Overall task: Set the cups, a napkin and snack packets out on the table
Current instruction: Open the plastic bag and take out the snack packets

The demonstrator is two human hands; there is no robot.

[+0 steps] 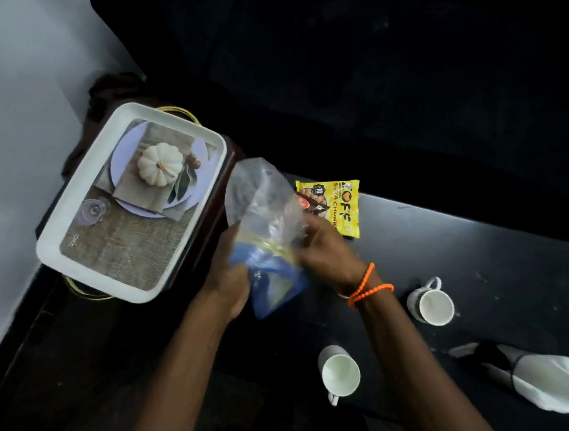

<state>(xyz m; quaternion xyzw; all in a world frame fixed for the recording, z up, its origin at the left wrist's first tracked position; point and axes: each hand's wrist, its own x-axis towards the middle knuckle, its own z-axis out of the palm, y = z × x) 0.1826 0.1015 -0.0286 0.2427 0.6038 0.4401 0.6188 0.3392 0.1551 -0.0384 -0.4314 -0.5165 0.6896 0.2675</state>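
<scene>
Both hands hold a clear plastic snack bag (264,213) with a blue lower half, raised over the left end of the dark table (484,239). My left hand (228,271) grips its left side, and my right hand (327,246), with orange bead bracelets at the wrist, grips its right side. A yellow snack packet (341,207) lies flat on the table just behind the bag. Two white cups stand on the table: one (430,304) to the right of my right wrist, one (340,372) nearer me. A white folded napkin (545,381) in a dark ring lies at the lower right.
A white rectangular tray (84,263) with a printed pumpkin picture sits on a dark stand left of the table, with only a small clear object (93,211) on it. A pale wall (11,136) runs along the left. The area beyond the table is dark.
</scene>
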